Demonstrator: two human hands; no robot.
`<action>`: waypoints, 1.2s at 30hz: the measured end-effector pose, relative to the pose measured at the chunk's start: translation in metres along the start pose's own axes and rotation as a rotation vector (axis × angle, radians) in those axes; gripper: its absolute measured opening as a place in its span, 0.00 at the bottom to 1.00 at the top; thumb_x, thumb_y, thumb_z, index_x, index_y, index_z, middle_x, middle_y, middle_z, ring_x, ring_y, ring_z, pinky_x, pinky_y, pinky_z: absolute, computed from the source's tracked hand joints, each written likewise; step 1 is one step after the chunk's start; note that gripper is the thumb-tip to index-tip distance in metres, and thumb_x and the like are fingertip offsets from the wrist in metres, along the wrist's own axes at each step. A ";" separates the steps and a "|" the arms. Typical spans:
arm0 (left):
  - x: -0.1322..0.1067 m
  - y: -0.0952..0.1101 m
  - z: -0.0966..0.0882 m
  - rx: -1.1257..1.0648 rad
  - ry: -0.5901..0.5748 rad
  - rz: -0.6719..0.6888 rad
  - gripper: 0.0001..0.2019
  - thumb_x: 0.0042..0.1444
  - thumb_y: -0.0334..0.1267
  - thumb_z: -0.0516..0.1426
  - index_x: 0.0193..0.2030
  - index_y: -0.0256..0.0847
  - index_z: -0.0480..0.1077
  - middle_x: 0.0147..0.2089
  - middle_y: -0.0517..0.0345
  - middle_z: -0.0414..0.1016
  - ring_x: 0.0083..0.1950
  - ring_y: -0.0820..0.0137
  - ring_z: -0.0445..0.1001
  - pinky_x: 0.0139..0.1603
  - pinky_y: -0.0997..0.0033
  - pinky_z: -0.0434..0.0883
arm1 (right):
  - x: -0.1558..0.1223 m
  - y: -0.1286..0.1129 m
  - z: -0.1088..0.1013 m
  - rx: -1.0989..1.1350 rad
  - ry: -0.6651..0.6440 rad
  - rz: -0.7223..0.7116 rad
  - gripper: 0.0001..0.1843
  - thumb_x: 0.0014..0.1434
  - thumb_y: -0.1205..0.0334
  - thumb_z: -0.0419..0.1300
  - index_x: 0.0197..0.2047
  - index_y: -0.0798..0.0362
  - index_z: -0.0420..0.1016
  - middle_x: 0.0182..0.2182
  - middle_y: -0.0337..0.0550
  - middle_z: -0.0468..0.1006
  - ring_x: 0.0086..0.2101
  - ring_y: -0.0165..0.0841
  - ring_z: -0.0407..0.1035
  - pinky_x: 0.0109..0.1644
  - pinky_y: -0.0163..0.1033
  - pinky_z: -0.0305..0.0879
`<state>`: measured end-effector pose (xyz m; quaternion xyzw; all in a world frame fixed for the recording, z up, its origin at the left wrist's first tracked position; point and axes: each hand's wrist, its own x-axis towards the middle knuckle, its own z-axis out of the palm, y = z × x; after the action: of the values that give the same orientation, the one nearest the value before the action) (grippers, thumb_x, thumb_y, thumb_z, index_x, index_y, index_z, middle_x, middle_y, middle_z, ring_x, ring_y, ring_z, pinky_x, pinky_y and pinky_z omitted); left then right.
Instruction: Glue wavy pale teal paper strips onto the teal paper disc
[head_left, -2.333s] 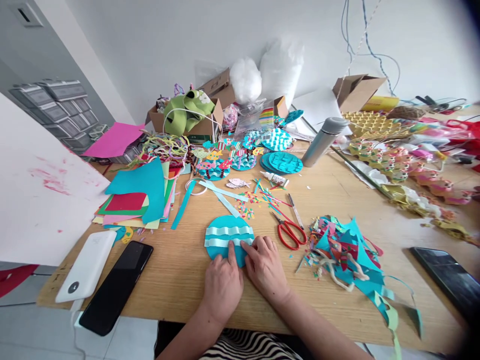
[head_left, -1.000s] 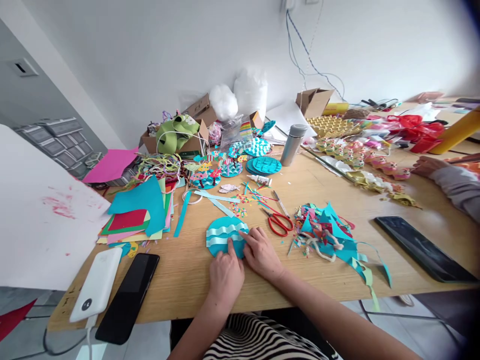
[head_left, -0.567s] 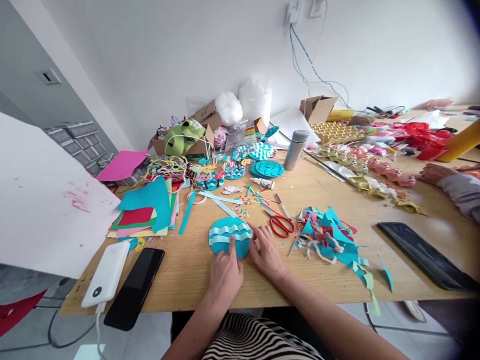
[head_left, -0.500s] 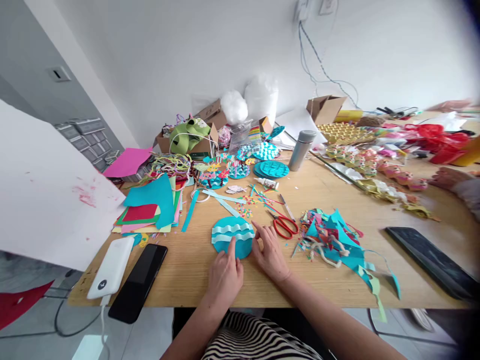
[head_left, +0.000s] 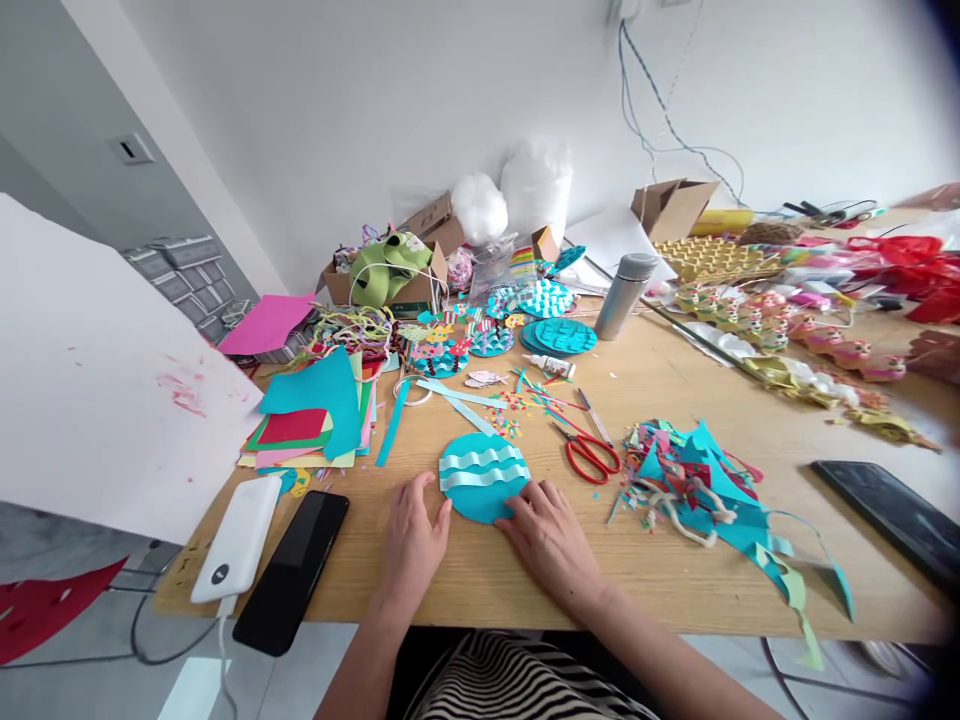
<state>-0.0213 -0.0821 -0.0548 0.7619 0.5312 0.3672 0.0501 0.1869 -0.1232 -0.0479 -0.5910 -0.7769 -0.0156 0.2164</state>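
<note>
Head view: we see the left hand (head_left: 414,535) has just come off the paper disc (head_left: 476,506), where its fingertip was on the lower of two pale wavy strips (head_left: 484,478); now it sits just beside the disc's left edge, thumb and fingers apart. The right hand (head_left: 553,545) has shifted to the lower right edge, fingers touching it; can't tell if they pinch. We'd guess pressing is done or paused. Disc: flat on the tabletop (head_left: 480,585), blue, round, strips across upper part and middle, bare below.
</note>
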 end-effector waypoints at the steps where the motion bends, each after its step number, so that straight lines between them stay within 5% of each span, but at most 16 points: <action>1: 0.000 0.001 0.000 -0.002 0.005 0.007 0.14 0.59 0.35 0.56 0.52 0.38 0.62 0.47 0.47 0.73 0.50 0.60 0.72 0.50 0.55 0.72 | 0.000 0.002 -0.001 -0.006 -0.001 0.007 0.07 0.61 0.59 0.60 0.36 0.53 0.75 0.35 0.48 0.72 0.38 0.40 0.62 0.42 0.43 0.60; 5: 0.001 0.003 0.000 -0.018 -0.014 0.096 0.10 0.60 0.31 0.53 0.49 0.39 0.65 0.46 0.49 0.73 0.49 0.62 0.71 0.50 0.56 0.72 | 0.001 0.000 -0.007 0.027 0.029 0.042 0.10 0.63 0.59 0.57 0.43 0.54 0.75 0.36 0.49 0.71 0.39 0.40 0.61 0.43 0.43 0.61; 11: -0.001 0.009 0.001 0.023 -0.080 0.224 0.16 0.59 0.26 0.51 0.54 0.38 0.66 0.50 0.49 0.73 0.53 0.62 0.68 0.55 0.55 0.70 | 0.019 -0.036 -0.002 0.008 0.108 0.033 0.24 0.65 0.55 0.53 0.60 0.59 0.65 0.40 0.53 0.70 0.40 0.41 0.61 0.43 0.45 0.61; 18: -0.004 0.008 0.001 0.059 -0.156 0.221 0.19 0.59 0.25 0.51 0.57 0.35 0.65 0.54 0.47 0.71 0.57 0.59 0.65 0.57 0.54 0.70 | 0.022 -0.043 0.015 -0.072 0.138 -0.020 0.25 0.64 0.54 0.52 0.60 0.59 0.66 0.41 0.54 0.69 0.39 0.41 0.59 0.41 0.45 0.59; 36: -0.005 0.007 0.003 0.044 -0.176 0.197 0.21 0.59 0.25 0.50 0.59 0.36 0.63 0.55 0.46 0.71 0.58 0.58 0.66 0.57 0.52 0.70 | 0.024 -0.044 0.017 -0.098 0.050 0.025 0.25 0.65 0.52 0.51 0.61 0.55 0.67 0.40 0.52 0.70 0.38 0.40 0.59 0.41 0.44 0.57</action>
<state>-0.0150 -0.0880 -0.0559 0.8404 0.4554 0.2906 0.0435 0.1355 -0.1102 -0.0442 -0.6101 -0.7621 -0.0657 0.2065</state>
